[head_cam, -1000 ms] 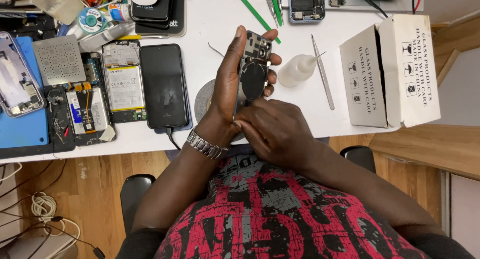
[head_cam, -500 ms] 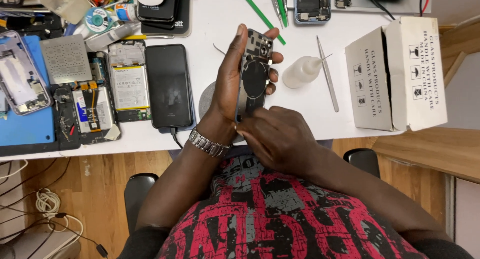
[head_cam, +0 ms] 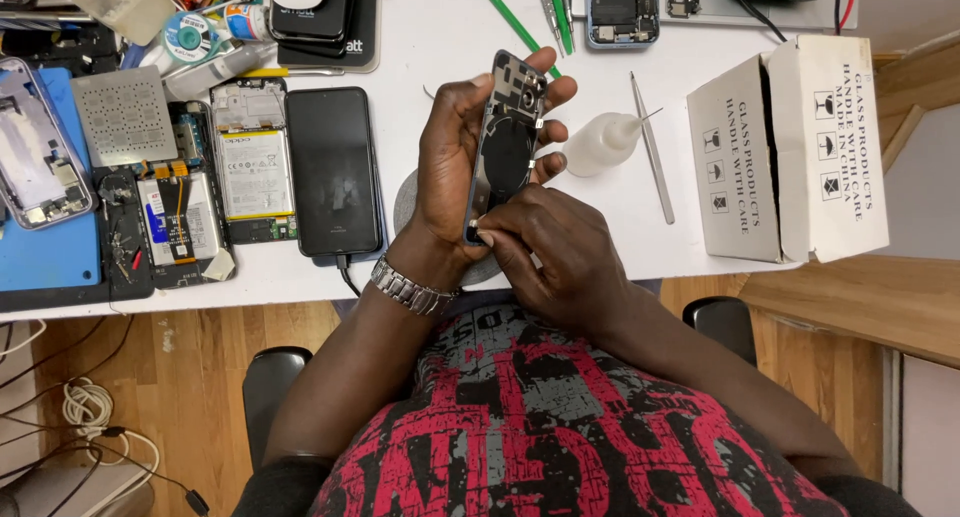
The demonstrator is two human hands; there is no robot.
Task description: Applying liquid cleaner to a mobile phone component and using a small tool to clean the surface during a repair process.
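Observation:
My left hand (head_cam: 455, 167) holds an opened phone housing (head_cam: 505, 142) upright above the white table (head_cam: 600, 227), its inner side with a round black coil facing me. The fingers wrap its far edge and the thumb presses the near side. My right hand (head_cam: 545, 247) sits just below, with its fingertips pinched against the housing's bottom corner. Whether a small tool or part is between those fingers is hidden. A metal watch (head_cam: 410, 287) is on my left wrist.
A black phone (head_cam: 333, 172) on a cable, two opened phones (head_cam: 250, 162) and a blue mat (head_cam: 45, 247) lie to the left. A squeeze bottle (head_cam: 598, 142), tweezers (head_cam: 652, 147) and a white cardboard box (head_cam: 790, 147) stand to the right. Green pry tools (head_cam: 510, 17) lie beyond.
Both hands stay on the housing. The view has shifted slightly; my right fingers have moved a little along its bottom edge.

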